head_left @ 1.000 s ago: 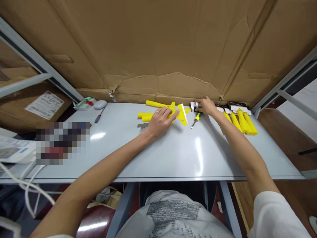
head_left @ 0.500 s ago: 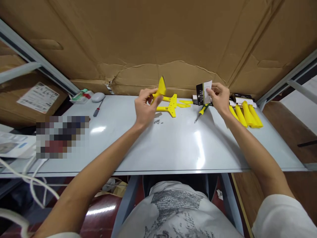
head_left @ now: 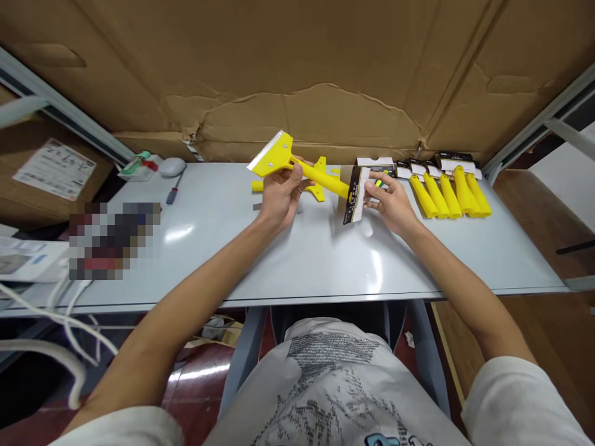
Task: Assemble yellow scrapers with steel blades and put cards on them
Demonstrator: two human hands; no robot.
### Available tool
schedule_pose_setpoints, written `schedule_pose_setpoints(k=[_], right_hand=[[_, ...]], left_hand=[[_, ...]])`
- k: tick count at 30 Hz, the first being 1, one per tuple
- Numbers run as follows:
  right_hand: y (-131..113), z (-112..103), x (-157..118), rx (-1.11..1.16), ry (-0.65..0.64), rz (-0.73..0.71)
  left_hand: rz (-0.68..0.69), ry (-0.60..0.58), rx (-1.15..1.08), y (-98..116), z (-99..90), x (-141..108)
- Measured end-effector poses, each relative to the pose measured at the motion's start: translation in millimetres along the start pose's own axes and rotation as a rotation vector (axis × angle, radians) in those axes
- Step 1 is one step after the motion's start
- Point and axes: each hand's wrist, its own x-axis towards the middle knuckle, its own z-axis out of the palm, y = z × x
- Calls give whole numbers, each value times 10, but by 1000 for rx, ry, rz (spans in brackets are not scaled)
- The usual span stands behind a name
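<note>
A light, stiff yellow plastic scraper (head_left: 297, 166) is gripped mid-handle by the closed left hand (head_left: 279, 195), while a flimsy card sleeve (head_left: 356, 195) is pinched by right-hand fingers (head_left: 379, 186).

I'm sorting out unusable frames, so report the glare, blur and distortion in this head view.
Head view: overhead light leaves white glare streaks on the grey table; wide-angle lens bows the shelf rails at both edges; a pixelated block masks part of the left; the left hand with the yellow scraper and the right hand holding the card sleeve look sharp.
</note>
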Motion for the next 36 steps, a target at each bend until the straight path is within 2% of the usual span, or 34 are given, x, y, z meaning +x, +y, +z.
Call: schedule_pose_setpoints(k=[7, 14, 17, 19, 22, 25, 27, 31, 36], right_hand=[[153, 158, -87, 63, -89, 74], [101, 293, -210, 106, -201, 107], [106, 331, -246, 142, -279, 115], [119, 336, -250, 150, -316, 112], [122, 319, -232, 179, -263, 48], [106, 296, -215, 198, -193, -28], [106, 286, -212, 161, -192, -53], [164, 278, -210, 36, -193, -86], [253, 217, -159, -60, -239, -63]], left_hand=[[-11, -54, -35, 10, 12, -40], [-31, -125, 0, 65, 55, -78], [-120, -175, -18, 53, 99, -150], [-204, -164, -62, 53, 124, -196], [-299, -187, -210, 92, 169, -254], [-329, -341, -311, 140, 229, -321], [-314, -388, -303, 144, 260, -367], [-322, -294, -228, 111, 245, -371], [-294, -106, -209, 99, 24, -116]])
